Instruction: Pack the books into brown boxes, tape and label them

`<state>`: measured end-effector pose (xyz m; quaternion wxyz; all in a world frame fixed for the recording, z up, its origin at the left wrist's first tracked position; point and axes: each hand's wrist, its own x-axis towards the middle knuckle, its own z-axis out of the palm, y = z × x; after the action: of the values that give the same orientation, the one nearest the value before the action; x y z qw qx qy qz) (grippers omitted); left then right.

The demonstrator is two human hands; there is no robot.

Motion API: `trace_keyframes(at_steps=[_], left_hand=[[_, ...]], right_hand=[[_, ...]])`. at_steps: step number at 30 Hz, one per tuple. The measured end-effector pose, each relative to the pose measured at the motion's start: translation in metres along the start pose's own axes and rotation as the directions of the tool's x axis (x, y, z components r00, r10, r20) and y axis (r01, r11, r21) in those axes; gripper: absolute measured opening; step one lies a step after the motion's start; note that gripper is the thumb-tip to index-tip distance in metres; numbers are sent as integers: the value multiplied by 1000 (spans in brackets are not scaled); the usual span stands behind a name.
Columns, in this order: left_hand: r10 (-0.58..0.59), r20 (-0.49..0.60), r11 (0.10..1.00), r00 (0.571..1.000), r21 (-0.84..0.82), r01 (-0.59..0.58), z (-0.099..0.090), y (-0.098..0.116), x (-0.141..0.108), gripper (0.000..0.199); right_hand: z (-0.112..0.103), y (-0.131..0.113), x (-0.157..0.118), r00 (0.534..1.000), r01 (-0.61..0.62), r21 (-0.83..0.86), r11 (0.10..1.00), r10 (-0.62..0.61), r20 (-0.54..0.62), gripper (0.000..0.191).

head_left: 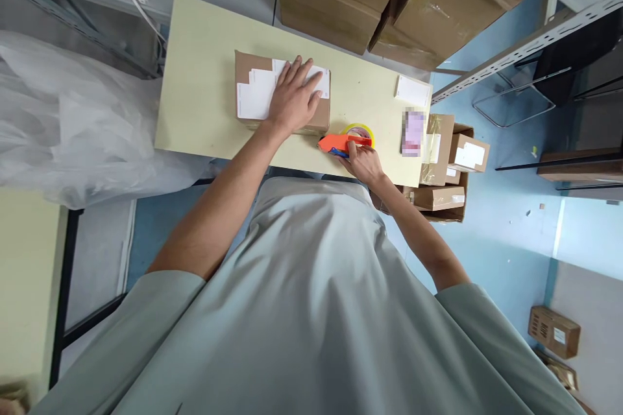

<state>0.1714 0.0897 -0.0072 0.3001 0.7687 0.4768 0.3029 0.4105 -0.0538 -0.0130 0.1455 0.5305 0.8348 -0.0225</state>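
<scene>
A brown cardboard box (pixel 246 62) with white labels on its top lies on the pale yellow table (pixel 204 78). My left hand (pixel 293 97) rests flat on the box's top, fingers spread over the labels. At the box's near right corner, my right hand (pixel 364 162) grips an orange tape dispenser (pixel 335 142) that carries a roll of yellow-edged tape (pixel 361 128). The dispenser's front end is close to the box; whether it touches cannot be made out. Part of its handle is hidden by my fingers.
A white card (pixel 412 89) and a pixelated phone-like item (pixel 413 133) lie at the table's right end. Large cartons (pixel 331 0) stand along the back. Boxes fill an open carton (pixel 455 214) on the floor at right. White plastic wrap (pixel 73 117) bulges at left.
</scene>
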Motion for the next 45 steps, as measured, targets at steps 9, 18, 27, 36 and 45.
trace_keyframes(at_steps=[9, 18, 27, 36, 45], left_hand=[[35, 2, 999, 999, 39, -35, 5, -14, -1, 60], [35, 6, 996, 999, 81, -35, 15, 8, 5, 52], [52, 199, 985, 979, 151, -83, 26, 42, -15, 34], [-3, 194, 984, 981, 178, -32, 25, 46, -19, 33], [-70, 228, 982, 971, 189, 26, 23, 49, -20, 38]], right_hand=[[-2, -2, 9, 996, -83, 43, 996, 81, 40, 57], [-7, -24, 3, 991, -26, 63, 998, 18, 133, 62], [-27, -57, 7, 968, 98, 211, 973, -142, 207, 62], [-32, -18, 5, 944, 85, 292, 952, -171, 283, 58], [-36, 83, 34, 958, 7, 236, 972, -74, 277, 65]])
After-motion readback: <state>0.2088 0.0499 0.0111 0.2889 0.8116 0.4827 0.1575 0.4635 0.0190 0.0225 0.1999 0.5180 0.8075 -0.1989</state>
